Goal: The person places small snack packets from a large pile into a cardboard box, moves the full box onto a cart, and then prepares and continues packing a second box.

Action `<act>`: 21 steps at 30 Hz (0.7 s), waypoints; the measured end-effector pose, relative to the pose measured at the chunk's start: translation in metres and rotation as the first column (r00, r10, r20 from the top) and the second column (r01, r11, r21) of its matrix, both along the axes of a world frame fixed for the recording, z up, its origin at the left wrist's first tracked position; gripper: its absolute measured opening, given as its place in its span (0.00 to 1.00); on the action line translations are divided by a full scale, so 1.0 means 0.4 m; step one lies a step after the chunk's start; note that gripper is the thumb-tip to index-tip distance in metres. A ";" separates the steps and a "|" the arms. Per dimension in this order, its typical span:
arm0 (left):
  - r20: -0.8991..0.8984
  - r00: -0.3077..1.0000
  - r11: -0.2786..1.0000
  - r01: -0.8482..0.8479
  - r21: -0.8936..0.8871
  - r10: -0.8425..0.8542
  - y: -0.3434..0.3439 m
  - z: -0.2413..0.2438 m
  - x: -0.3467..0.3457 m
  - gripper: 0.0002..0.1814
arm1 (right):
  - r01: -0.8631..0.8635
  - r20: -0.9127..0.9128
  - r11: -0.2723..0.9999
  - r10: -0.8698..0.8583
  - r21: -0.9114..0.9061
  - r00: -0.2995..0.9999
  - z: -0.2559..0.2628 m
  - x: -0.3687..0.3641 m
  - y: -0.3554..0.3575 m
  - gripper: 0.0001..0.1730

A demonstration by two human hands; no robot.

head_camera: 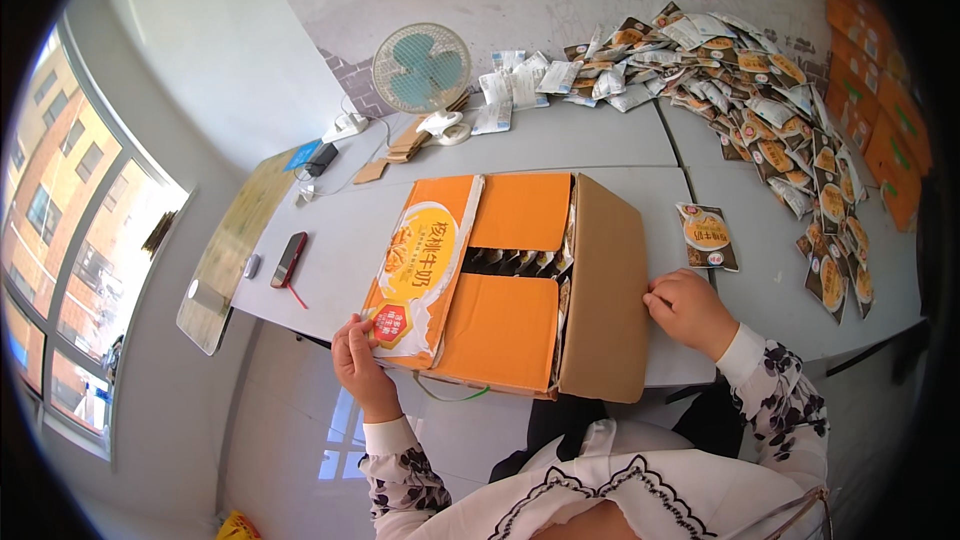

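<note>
An orange cardboard carton (501,334) printed with a milk drink picture lies before me on the grey table. Its two short flaps are folded inward, and a gap between them shows several dark packets (517,263) inside. With thumb and fingers, my left hand (364,367) holds the near corner of the printed long flap (420,262). The opposite long flap (609,292) shows plain brown cardboard and stands out to the right. At its outer edge, my right hand (690,311) has curled fingers; whether they pinch the edge is unclear.
One brown sachet (707,236) lies beyond my right hand. A large heap of sachets (750,82) spreads over the table's back right, near stacked orange cartons (874,90). A fan (421,67), flattened cardboard (409,141), a phone (289,259) and a power strip (345,126) are leftward.
</note>
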State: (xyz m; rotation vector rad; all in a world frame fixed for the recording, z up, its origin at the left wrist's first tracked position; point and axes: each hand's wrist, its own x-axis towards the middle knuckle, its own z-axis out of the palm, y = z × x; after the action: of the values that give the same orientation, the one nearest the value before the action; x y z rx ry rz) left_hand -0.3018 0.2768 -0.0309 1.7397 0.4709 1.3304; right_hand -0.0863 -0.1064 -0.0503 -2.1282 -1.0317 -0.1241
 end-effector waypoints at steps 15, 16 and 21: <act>0.056 0.998 0.998 -0.031 0.052 0.028 0.001 -0.029 -0.003 0.15 | -0.400 0.069 0.890 0.395 0.216 0.916 0.116 -0.089 0.104 0.27; 0.034 0.999 0.998 -0.013 0.057 0.011 0.002 -0.029 -0.007 0.15 | -0.452 0.162 0.880 0.429 0.148 0.889 0.145 -0.099 0.150 0.27; -0.093 0.995 0.999 0.032 -0.022 -0.034 0.012 0.009 -0.013 0.15 | -0.487 0.419 0.871 0.466 -0.065 0.779 0.143 -0.091 0.233 0.24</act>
State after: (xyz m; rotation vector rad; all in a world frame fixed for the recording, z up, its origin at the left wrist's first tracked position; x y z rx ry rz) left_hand -0.3069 0.2818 -0.0272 1.7913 0.5047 1.2209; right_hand -0.1227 -0.0132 0.0068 -1.7609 -1.7804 -0.3702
